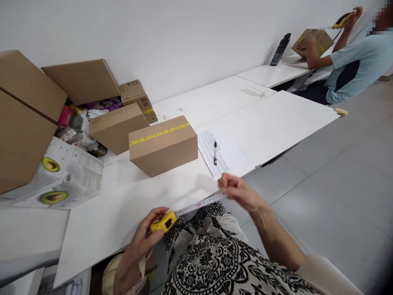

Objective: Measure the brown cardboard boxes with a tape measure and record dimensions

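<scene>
A yellow tape measure (164, 222) sits in my left hand (146, 231), the fingers and thumb wrapped round its case. Its white blade (199, 204) stretches out to the right, and my right hand (236, 189) pinches the far end of it. Both hands are over the near edge of the white table (138, 196), above my lap. Beyond them stands a closed cardboard box (166, 151) with yellow printed tape along its top. To its right lies a printed sheet (208, 153) with a black and clear pen (215, 153) on it.
At the left are more cardboard boxes (118, 127), a white box with avocado pictures (76, 176) and an open carton (24, 123) beside packaged goods. At the far right a co-worker (362, 65) holds a tape measure against a box (322, 41), near a black bottle (280, 50).
</scene>
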`<state>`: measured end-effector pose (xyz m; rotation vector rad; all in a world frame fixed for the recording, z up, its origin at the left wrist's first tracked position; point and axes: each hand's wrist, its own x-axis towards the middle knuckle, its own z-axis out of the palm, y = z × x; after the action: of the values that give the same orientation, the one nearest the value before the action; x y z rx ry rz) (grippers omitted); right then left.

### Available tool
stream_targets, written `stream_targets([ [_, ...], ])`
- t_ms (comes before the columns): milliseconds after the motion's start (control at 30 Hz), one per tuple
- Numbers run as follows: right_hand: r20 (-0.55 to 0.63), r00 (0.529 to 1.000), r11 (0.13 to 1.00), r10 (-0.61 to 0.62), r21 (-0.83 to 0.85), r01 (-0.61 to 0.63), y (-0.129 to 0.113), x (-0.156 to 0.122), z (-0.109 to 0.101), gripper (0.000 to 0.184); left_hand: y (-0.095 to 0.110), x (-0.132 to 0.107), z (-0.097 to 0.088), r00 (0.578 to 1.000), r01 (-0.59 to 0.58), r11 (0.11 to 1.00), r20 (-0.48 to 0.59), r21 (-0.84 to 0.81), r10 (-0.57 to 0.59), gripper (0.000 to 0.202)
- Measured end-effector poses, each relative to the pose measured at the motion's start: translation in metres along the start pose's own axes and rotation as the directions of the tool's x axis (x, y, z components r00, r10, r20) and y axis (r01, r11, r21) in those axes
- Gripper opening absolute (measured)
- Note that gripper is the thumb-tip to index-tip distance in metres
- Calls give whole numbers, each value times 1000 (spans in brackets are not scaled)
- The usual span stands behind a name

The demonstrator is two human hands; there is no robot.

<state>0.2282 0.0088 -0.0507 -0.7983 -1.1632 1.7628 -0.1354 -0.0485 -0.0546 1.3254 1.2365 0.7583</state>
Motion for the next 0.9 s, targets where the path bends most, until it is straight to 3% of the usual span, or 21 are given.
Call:
stream_targets([
  [67,-213,967,983,-141,-143,112,-34,-4,-30,22,-1,-6,-28,991,6,997,-137,76,4,57],
  [133,-323,893,930,-312,-295,218,-71,1,-52,20,0,-10,-50,978,21,993,-208,119,5,60],
  [233,-245,838,824,-488,-447,349,-115,32,-65,18,4,-9,-55,994,16,989,-108,146,0,63],
  [333,-102,838,770,-535,-467,435,-138,91,-56,24,8,0,-26,993,39,994,112,101,-50,60],
  [433,2,871,776,-491,-453,439,-141,158,-36,30,10,14,15,967,103,989,245,-102,-76,55],
  [533,65,914,809,-401,-443,387,-132,211,-7,33,13,27,46,958,98,935,286,-340,3,61],
  [600,110,928,826,-357,-426,369,-122,231,17,35,20,34,59,956,56,903,284,-426,74,66],
  [667,180,926,833,-332,-404,377,-112,236,43,36,28,42,68,957,23,860,260,-510,129,61],
  [767,289,896,834,-337,-350,426,-98,215,74,34,39,51,75,979,9,782,166,-624,120,41],
  [833,280,881,827,-383,-321,461,-90,189,82,30,40,53,73,995,-25,826,62,-563,72,40],
  [900,193,878,816,-438,-326,478,-81,158,75,26,37,52,63,996,-73,947,-76,-314,51,43],
])
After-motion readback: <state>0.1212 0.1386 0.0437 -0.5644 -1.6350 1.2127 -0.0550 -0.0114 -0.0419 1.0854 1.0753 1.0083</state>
